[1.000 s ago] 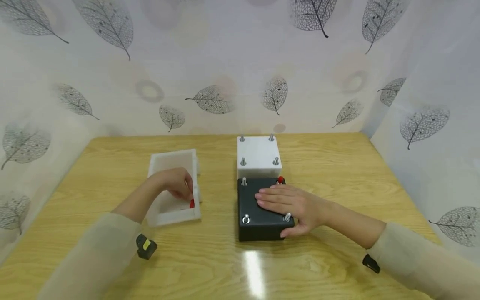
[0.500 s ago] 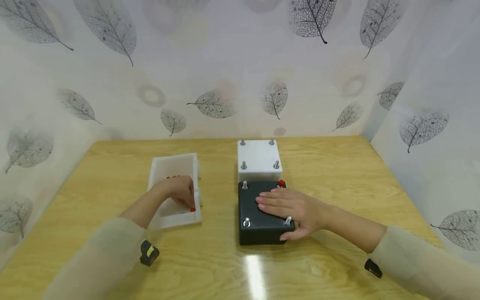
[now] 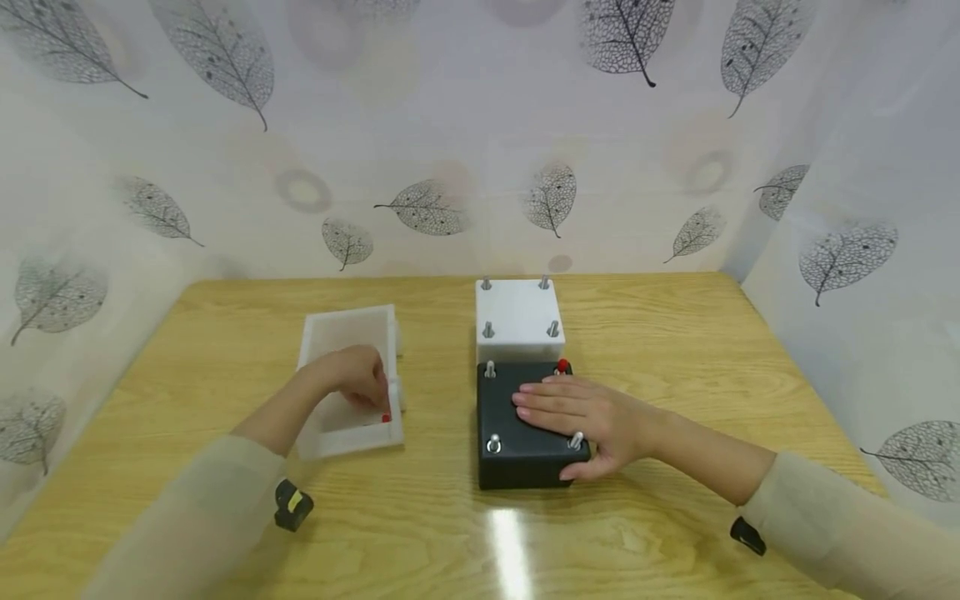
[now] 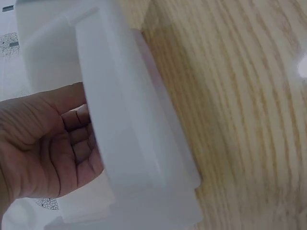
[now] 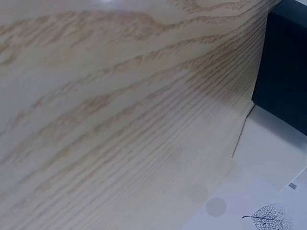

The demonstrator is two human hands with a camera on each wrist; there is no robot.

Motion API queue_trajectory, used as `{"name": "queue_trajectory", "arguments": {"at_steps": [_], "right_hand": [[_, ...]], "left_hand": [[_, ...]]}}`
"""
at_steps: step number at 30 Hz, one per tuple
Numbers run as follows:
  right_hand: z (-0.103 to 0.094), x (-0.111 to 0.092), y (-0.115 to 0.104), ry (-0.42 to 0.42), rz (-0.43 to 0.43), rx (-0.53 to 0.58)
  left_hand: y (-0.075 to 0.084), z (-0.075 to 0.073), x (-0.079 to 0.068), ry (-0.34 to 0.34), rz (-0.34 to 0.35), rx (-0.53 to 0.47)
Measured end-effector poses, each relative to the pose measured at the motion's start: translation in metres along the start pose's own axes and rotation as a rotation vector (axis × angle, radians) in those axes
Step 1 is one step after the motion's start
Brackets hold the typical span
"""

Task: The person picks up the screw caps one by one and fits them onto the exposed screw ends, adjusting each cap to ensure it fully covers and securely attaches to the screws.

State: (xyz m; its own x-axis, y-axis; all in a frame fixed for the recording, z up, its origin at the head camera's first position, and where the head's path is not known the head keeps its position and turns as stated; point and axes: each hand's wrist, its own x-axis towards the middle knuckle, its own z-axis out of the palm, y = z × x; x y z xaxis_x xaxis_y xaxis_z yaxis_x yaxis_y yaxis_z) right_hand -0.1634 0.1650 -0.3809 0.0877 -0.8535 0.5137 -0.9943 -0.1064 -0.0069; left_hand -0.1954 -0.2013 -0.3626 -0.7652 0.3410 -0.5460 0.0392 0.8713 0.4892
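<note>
My left hand point(image 3: 357, 375) reaches down into a white tray point(image 3: 349, 438) at the left, fingers bent. Right by the fingertips shows a small red piece point(image 3: 386, 418), and I cannot tell whether the hand holds it. In the left wrist view the tray wall point(image 4: 120, 110) hides the fingertips of the left hand point(image 4: 53, 143). My right hand point(image 3: 592, 417) lies flat on a black box point(image 3: 525, 471), thumb down its near right side. Metal bolts point(image 3: 493, 444) stand up at the box's corners. A red cap point(image 3: 562, 365) sits on the far right one.
Directly behind the black box stands a white box point(image 3: 519, 308) with metal bolts at its corners. The wooden table point(image 3: 660, 325) carries everything. A leaf-patterned curtain point(image 3: 480, 133) encloses its back and sides.
My left hand shifts slightly within the tray. Several red pieces seen beyond it half a second ago are now hidden. My right hand stays on the black box.
</note>
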Motion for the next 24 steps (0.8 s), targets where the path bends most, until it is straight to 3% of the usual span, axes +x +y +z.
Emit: {"name": "queue_trajectory", "arguments": {"at_steps": [4, 11, 19, 24], "right_hand": [[0.0003, 0.0006, 0.0002, 0.005, -0.004, -0.010], [0.0004, 0.0010, 0.0000, 0.006, -0.003, -0.023], [0.0001, 0.0016, -0.0001, 0.008, -0.003, -0.029], [-0.0001, 0.0009, -0.0003, 0.011, -0.003, -0.031]], "left_hand": [[-0.0021, -0.0046, -0.0024, 0.024, 0.001, 0.040], [-0.0005, 0.0011, -0.0067, -0.010, -0.011, 0.116], [-0.0054, -0.0016, -0.0048, -0.096, -0.032, -0.040], [-0.0067, -0.0066, -0.0031, -0.161, -0.009, -0.093]]}}
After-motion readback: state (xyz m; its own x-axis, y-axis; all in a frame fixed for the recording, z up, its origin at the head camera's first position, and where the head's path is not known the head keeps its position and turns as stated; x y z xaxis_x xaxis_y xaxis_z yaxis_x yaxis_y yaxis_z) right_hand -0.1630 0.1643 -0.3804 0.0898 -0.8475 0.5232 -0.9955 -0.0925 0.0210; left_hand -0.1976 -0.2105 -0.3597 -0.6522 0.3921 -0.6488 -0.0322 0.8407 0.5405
